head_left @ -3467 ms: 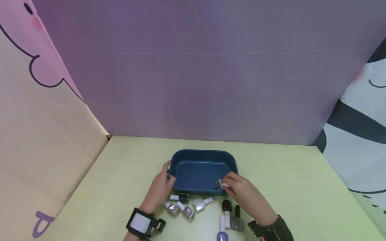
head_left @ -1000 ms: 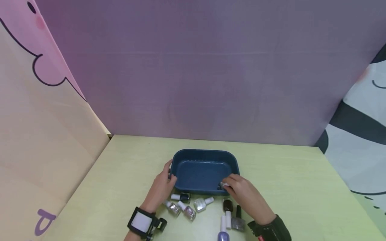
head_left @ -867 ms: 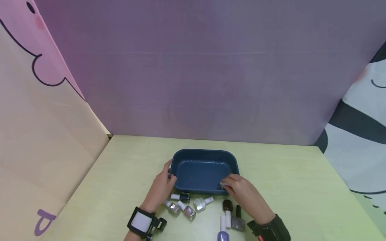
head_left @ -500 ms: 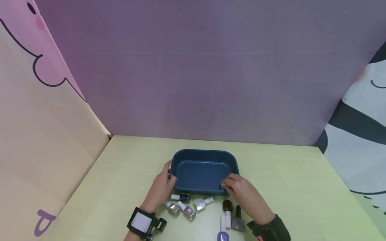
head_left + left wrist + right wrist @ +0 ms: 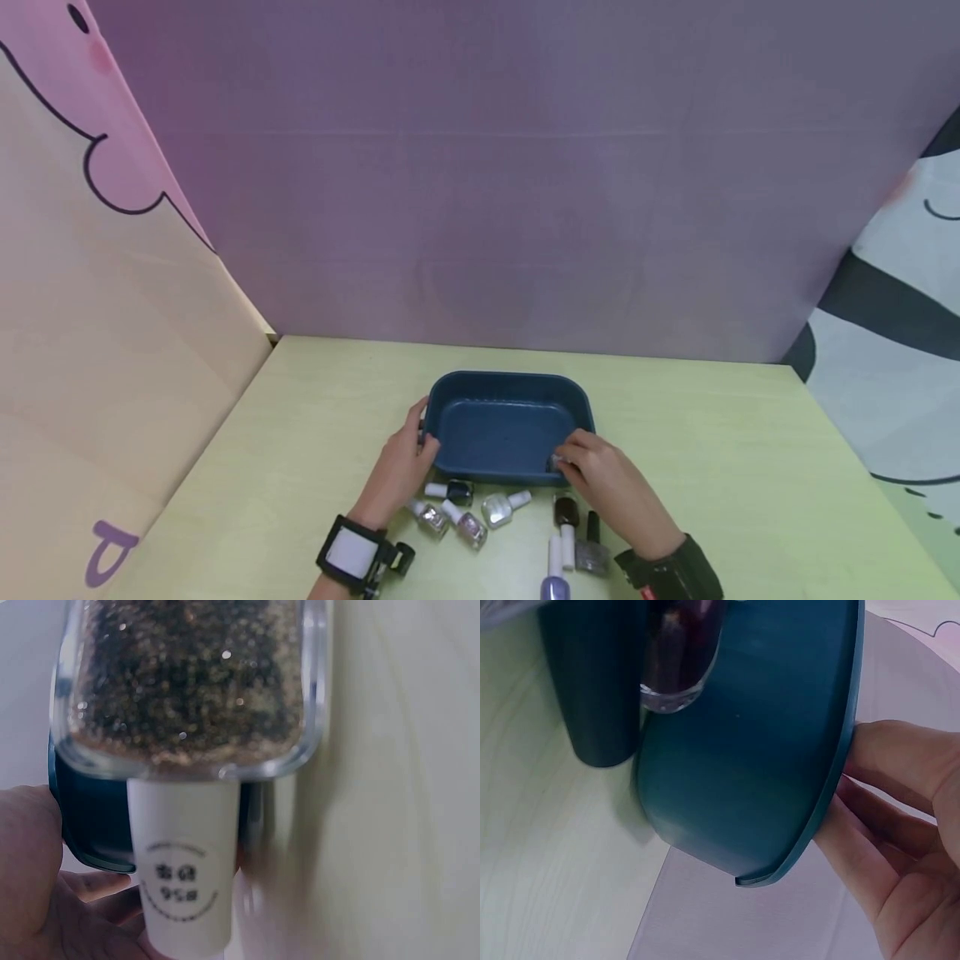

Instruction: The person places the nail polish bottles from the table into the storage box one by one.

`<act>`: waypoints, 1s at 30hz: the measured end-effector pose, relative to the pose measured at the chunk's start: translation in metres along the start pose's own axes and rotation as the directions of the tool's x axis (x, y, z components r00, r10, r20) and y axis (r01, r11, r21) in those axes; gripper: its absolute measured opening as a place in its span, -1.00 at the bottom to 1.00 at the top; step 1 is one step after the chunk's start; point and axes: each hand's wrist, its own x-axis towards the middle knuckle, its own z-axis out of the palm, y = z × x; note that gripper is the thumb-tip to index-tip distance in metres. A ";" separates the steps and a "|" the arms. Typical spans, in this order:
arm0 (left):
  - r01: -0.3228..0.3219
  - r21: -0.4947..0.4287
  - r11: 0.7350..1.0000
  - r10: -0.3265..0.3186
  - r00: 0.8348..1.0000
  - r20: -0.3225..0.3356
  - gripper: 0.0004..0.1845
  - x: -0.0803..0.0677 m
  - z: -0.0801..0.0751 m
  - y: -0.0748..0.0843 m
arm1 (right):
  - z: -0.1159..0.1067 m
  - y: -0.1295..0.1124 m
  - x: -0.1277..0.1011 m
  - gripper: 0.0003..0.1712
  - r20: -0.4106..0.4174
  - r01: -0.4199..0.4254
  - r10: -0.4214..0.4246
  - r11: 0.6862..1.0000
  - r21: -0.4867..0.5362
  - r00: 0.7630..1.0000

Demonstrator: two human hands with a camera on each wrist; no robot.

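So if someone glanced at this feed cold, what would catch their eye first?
The dark blue tray at the middle of the yellow-green table, with the left hand on its left rim and the right hand at its near right corner. Then the scattered nail polish bottles lying just in front.

Small bottle (image 5: 556, 461) lower in tray (image 5: 501, 383)

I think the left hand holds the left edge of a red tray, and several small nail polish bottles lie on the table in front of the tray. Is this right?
Not quite: the tray is dark blue, not red, as the head view shows. The rest stands: the left hand holds its left edge, and several small nail polish bottles lie on the table in front of it.
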 end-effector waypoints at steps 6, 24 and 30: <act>-0.004 0.000 1.000 0.004 1.000 -0.002 -0.33 0.000 0.000 0.000 | 0.001 0.000 0.000 -0.87 -0.020 0.009 -0.009 1.000 -0.008 1.000; 0.016 -0.021 1.000 -0.015 1.000 0.015 -0.33 -0.001 -0.002 0.001 | -0.001 -0.002 0.001 -0.84 -0.016 0.004 -0.004 1.000 -0.025 1.000; 0.015 -0.019 1.000 -0.015 1.000 0.013 -0.33 -0.001 -0.001 0.001 | -0.003 -0.003 0.001 -0.83 0.006 -0.021 0.021 0.999 -0.035 1.000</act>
